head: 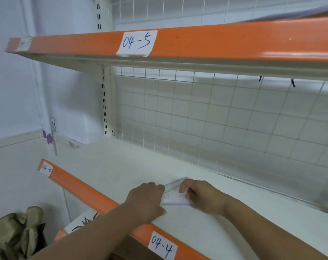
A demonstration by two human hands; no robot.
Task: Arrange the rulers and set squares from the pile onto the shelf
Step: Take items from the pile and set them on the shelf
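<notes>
Shelf [122, 171], white-decked and orange-edged, is filling the lower half of the view beneath an upper shelf [215, 40] running across twelve o'clock, with a wire grid [215, 113] standing behind it and an olive cloth bundle [13, 233] sitting at eight o'clock. The left hand [146, 199] and right hand [198, 196] are reaching in from six o'clock, the clear rulers [175, 199] lying flat on the deck between them near its front edge, the left hand gripping their nine-o'clock end and the right hand pinching their three-o'clock end; blur is hiding their number and kind. Label 04-5 [137, 43] is sticking to the upper edge and label 04-4 [162, 245] to the lower.
</notes>
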